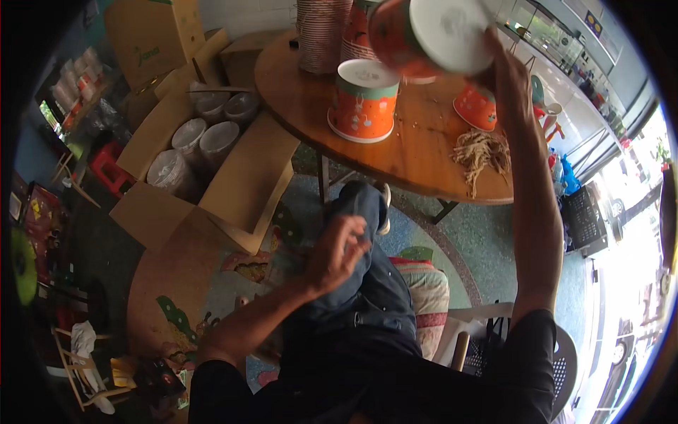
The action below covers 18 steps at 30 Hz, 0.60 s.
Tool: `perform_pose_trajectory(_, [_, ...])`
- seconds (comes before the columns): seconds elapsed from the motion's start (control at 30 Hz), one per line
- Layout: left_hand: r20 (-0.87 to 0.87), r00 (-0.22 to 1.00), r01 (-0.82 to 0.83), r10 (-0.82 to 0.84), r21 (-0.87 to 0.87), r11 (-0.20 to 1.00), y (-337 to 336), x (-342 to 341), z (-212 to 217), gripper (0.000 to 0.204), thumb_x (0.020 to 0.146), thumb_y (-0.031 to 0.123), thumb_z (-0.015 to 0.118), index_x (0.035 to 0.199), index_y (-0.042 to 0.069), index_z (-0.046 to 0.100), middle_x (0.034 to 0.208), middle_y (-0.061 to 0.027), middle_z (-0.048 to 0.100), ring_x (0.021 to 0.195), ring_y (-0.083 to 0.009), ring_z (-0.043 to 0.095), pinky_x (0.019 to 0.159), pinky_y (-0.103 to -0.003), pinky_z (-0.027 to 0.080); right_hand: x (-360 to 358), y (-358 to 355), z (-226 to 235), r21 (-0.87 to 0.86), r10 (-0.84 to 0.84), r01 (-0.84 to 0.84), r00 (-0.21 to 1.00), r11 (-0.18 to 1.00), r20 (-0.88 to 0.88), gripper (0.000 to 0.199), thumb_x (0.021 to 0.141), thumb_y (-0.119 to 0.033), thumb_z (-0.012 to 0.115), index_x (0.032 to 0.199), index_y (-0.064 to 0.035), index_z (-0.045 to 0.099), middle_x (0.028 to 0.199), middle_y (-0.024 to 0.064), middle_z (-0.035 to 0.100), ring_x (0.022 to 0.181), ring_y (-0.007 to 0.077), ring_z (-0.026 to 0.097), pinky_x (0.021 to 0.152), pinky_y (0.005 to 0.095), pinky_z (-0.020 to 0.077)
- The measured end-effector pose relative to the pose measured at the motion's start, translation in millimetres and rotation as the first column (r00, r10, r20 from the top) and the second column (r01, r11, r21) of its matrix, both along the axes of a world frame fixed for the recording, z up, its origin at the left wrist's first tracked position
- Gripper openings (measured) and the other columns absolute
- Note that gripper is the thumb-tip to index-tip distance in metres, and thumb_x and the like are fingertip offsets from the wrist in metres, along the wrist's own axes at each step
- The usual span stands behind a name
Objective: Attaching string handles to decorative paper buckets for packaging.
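My right hand (503, 69) is raised over the round wooden table, its fingers wrapped round the edge of an orange paper bucket (393, 37). That bucket is tilted, and its white round end faces me. My left hand (340, 253) hovers above my lap, empty, with its fingers loosely bent and apart. On the table an orange and green paper bucket (361, 113) stands upside down, wide rim down. Another orange bucket (474, 107) stands partly hidden behind my right arm. A bundle of beige strings (482, 157) lies near the table's edge, below that bucket.
A tall stack of nested buckets (321, 39) rises at the table's far left. Left of the table, an open cardboard box (253, 180) holds several plastic-wrapped stacks. A closed carton (152, 39) stands behind it. A red stool (109, 168) is farther left; a cushion (427, 304) lies beside my legs.
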<state>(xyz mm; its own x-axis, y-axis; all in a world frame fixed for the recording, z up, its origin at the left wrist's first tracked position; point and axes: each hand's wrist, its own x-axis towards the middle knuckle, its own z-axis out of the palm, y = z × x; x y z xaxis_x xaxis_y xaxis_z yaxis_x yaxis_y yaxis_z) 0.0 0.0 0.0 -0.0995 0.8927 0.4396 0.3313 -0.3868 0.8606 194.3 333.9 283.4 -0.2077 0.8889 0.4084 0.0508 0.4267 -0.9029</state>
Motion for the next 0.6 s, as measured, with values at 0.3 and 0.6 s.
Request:
perform_pose_trajectory(0.3, [-0.112, 0.965, 0.206, -0.235, -0.224, 0.953, 11, 2, -32, 0.037, 0.096, 0.005, 0.073, 0.129, 0.003, 0.057, 0.119, -0.0158, 0.063, 0.101, -0.0291, 0.071, 0.083, -0.038, 0.060, -112, 159, 73, -0.155, 0.052, -0.096, 0.962, 0.983, -0.267, 0.063, 0.085, -0.066, 0.076, 0.099, -0.0058, 0.066, 0.080, 0.0077, 0.065, 0.065, 0.0235, 0.068, 0.060, 0.0386, 0.0628])
perform_pose_trajectory(0.6, [-0.210, 0.953, 0.180, -0.220, -0.194, 0.964, 21, -10, -23, 0.039, 0.095, 0.005, 0.073, 0.130, 0.002, 0.056, 0.116, -0.0160, 0.064, 0.099, -0.0295, 0.071, 0.083, -0.038, 0.060, -147, 241, 47, -0.189, 0.378, -0.355, 0.920, 0.916, 0.104, 0.071, 0.098, -0.073, 0.052, 0.093, -0.0038, 0.070, 0.071, 0.0120, 0.067, 0.056, 0.0257, 0.066, 0.050, 0.0406, 0.0562])
